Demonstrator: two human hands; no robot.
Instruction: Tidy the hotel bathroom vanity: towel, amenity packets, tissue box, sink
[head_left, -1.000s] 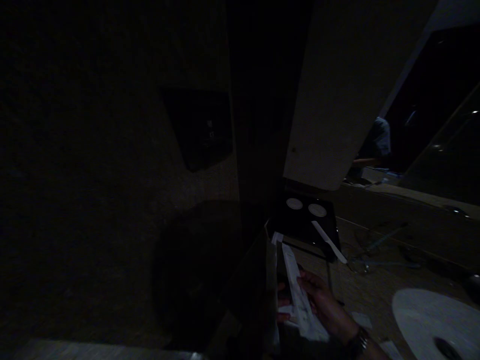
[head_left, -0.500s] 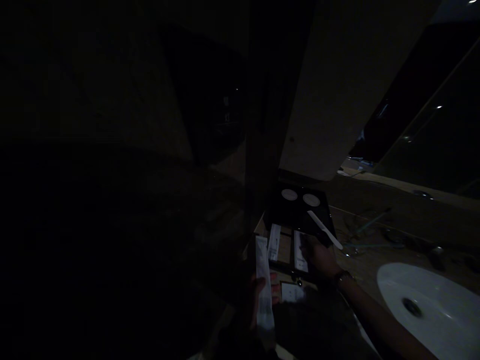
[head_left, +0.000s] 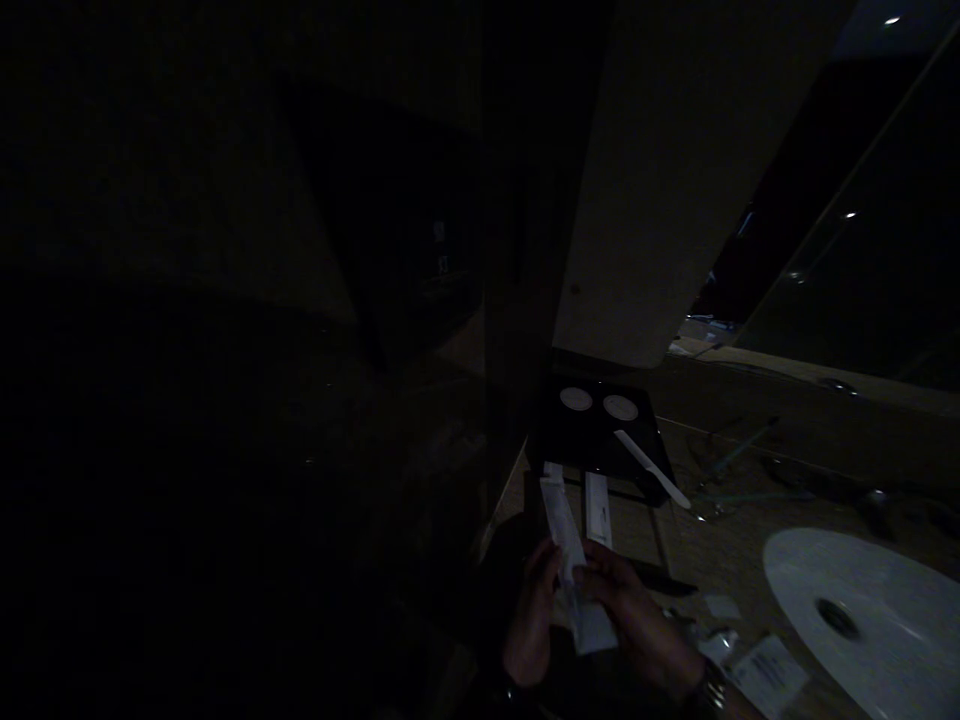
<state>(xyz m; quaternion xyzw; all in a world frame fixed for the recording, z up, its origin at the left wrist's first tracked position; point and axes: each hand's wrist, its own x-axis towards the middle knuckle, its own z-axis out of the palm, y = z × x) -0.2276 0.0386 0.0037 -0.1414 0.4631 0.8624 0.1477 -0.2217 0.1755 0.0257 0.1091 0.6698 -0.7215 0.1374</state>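
Dim worktop: the left hand (head_left: 531, 620) and right hand (head_left: 628, 610) both grip one white sachet (head_left: 571, 565) (long, narrow); two white discs (head_left: 576, 399) sit on one black tray (head_left: 592, 440).

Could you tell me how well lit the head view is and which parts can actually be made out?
Head view: very dim, left half nearly black; only the white sachet held by both hands, left hand, right hand, the sink and the black tray show.
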